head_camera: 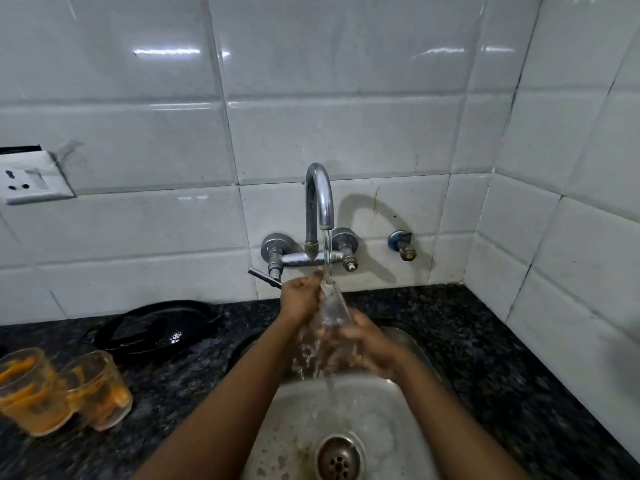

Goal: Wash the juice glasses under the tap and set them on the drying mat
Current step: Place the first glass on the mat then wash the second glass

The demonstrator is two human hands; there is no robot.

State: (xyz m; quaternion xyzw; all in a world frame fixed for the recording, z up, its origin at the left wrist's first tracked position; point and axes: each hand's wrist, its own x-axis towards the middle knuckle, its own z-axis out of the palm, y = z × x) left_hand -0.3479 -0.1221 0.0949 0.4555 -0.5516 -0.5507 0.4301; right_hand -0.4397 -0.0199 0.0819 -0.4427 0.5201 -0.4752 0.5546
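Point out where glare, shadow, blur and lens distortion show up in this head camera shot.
Head view: white streaks of glare sit on the wall tiles; the tap casts a curved shadow to its right; the glass between the left hand and right hand smears in running water; the two dirty glasses at left look soft; grout lines bow toward the edges, wide-angle distortion.

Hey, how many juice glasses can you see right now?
3. One clear glass is held by both hands under the running tap, over the sink. Two pulp-streaked glasses stand side by side on the counter at left. More may sit outside the view.
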